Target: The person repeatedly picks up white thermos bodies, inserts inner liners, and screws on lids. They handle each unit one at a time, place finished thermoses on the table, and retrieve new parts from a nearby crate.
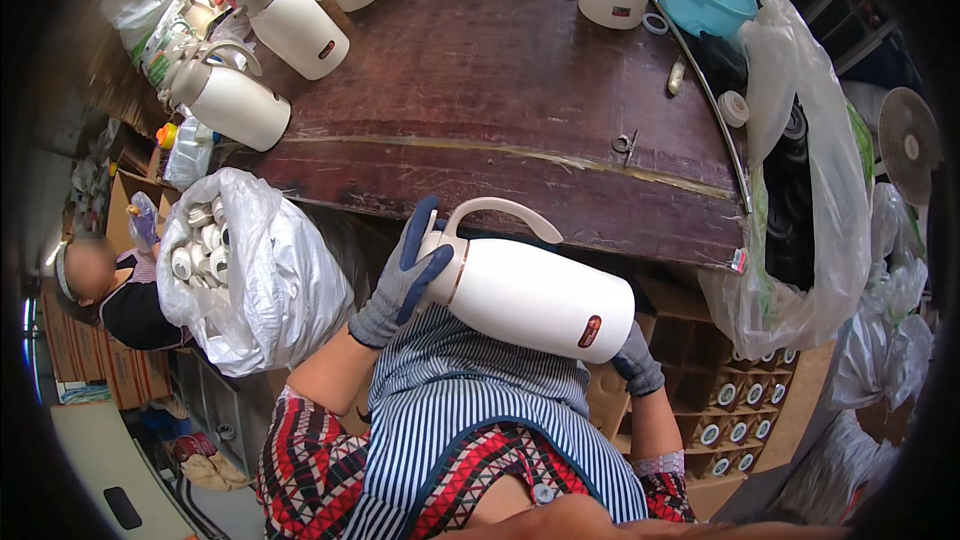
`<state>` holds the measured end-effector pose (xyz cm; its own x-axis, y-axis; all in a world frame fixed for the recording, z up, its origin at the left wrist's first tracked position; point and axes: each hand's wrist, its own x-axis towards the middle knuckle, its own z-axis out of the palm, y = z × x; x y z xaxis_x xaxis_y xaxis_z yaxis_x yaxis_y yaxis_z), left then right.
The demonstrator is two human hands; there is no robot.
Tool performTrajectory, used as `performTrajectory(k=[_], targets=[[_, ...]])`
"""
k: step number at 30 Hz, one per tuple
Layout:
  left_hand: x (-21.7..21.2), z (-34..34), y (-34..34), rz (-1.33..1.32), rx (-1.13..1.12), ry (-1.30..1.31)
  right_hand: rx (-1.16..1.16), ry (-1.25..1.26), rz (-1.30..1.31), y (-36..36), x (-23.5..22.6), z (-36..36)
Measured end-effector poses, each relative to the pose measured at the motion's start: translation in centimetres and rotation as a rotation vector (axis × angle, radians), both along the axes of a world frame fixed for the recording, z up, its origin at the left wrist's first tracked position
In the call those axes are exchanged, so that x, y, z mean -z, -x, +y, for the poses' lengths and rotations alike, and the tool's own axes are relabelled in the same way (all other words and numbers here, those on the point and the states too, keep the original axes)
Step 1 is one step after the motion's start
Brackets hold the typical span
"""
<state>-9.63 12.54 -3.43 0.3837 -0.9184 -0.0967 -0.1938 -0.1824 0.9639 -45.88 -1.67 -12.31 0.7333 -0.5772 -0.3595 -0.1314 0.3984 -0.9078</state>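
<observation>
- Head view: a white jug (530,298) lies on its side against the person's striped apron (470,410), below the brown table (500,90).
- Left hand (400,280), gloved, fingers wrapped around the jug's top.
- Right hand (637,360) cups its bottom.

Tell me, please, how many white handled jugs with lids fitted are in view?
3. One jug lies across the lap, left hand at its lid end, right hand under its base. Two lie on the table's left end. Others may be hidden.
</observation>
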Motion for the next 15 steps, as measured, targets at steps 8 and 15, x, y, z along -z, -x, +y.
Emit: performTrajectory(k=[8,15], targets=[[-0.1,0.8,0.1,0.129,-0.097,-0.040,-0.186,-0.042,0.183,0.1,-0.7,-0.9],[-0.6,1.2,0.9,0.439,-0.215,-0.064,-0.052,0.205,0.238,-0.2,-2.1,1.3]])
